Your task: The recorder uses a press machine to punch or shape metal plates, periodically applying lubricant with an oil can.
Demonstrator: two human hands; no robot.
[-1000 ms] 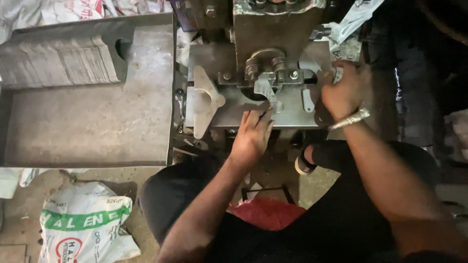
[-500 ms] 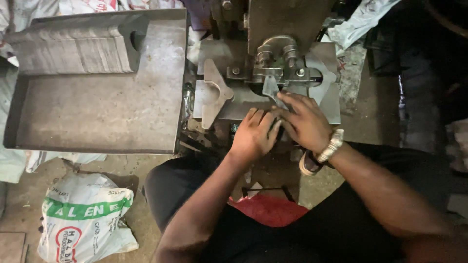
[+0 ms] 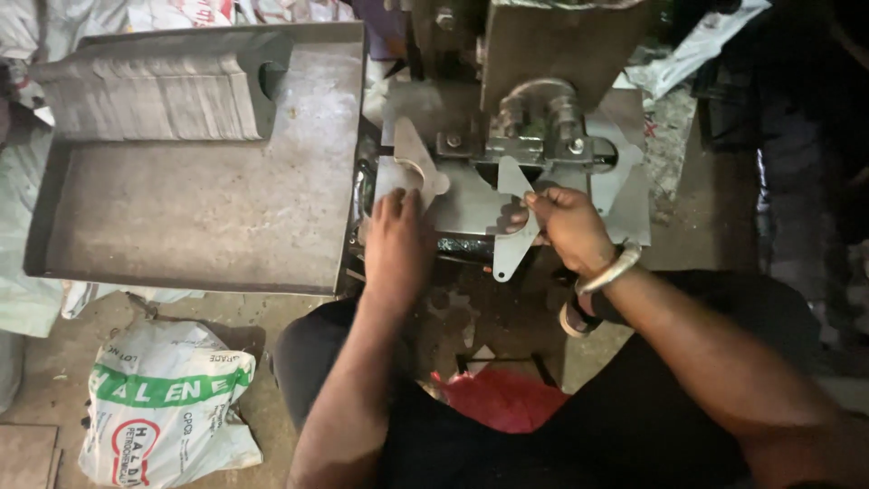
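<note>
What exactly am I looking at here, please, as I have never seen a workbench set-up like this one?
This is one view from a camera on the person's head, looking down at their own bare hands. They sit before a small metal press. The right hand holds a flat cut metal piece just below the press. The left hand rests on another flat blank on the machine's plate. Left of it, a steel tray carries a stack of blanks. A printed sack lies on the floor.

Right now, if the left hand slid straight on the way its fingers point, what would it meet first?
The left hand points up-frame; its fingers already touch the flat metal piece. Beyond that stands the press body, though depth is unclear.
</note>
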